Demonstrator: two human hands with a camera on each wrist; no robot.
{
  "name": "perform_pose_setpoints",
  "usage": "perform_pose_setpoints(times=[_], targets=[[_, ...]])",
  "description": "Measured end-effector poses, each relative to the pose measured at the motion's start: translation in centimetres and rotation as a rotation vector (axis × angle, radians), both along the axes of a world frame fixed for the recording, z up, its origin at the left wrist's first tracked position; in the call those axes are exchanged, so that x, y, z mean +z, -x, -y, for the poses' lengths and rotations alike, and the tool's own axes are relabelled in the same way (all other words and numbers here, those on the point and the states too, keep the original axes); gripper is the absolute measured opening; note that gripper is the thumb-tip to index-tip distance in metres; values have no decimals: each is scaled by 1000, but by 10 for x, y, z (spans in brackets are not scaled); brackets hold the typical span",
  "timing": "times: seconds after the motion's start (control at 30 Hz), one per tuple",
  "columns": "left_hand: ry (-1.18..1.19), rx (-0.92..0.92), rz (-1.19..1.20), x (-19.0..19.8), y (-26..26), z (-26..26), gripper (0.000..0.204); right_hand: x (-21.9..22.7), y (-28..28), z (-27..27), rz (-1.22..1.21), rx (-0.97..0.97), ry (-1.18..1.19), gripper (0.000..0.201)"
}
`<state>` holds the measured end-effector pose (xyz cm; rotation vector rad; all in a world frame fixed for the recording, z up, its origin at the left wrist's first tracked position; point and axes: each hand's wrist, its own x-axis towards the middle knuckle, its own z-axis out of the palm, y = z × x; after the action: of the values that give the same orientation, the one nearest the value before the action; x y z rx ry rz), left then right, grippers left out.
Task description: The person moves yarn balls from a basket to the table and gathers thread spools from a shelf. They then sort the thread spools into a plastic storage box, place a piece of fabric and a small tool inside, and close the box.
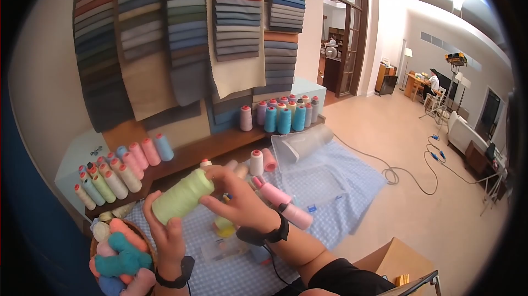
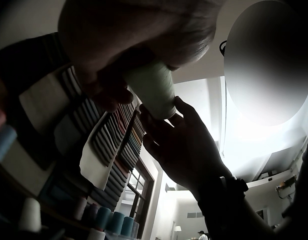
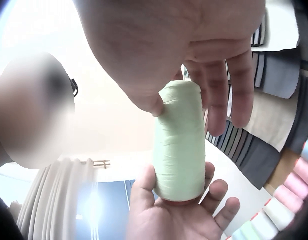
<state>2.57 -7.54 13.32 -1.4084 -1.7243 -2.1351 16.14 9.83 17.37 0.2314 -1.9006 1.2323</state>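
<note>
A light green cone of thread (image 1: 183, 197) is held up tilted over the cloth between both hands. My left hand (image 1: 168, 245) grips its wide base end, thumb on one side and fingers on the other. At the narrow end, my right hand (image 1: 242, 201) pinches the cone between thumb and fingers. In the right wrist view the cone (image 3: 180, 145) stands nearly upright, with the left hand (image 3: 176, 222) cupped beneath its reddish base rim. The right hand's outer fingers (image 3: 240, 92) extend past the thread. The left wrist view shows the cone (image 2: 153, 90) dark and backlit.
A blue checked cloth (image 1: 360, 177) covers the table. Pink thread cones (image 1: 275, 192), a white cone (image 1: 257, 163) and a clear plastic box (image 1: 324, 180) lie on it. A basket of yarn (image 1: 124, 252) stands at left. Cones line the wooden shelf (image 1: 203, 147) below hanging fabric swatches (image 1: 236, 32).
</note>
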Motion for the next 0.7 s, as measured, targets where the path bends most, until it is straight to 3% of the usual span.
perform_pose_setpoints(times=[0.4,0.7], targets=[[-77,32,-60,-1,-1,-1,88,-1,2,3,-4,-3,-19,49],[-60,25,-61,-2,-1,-2,85,1,1,5,14,-37,-18,51]])
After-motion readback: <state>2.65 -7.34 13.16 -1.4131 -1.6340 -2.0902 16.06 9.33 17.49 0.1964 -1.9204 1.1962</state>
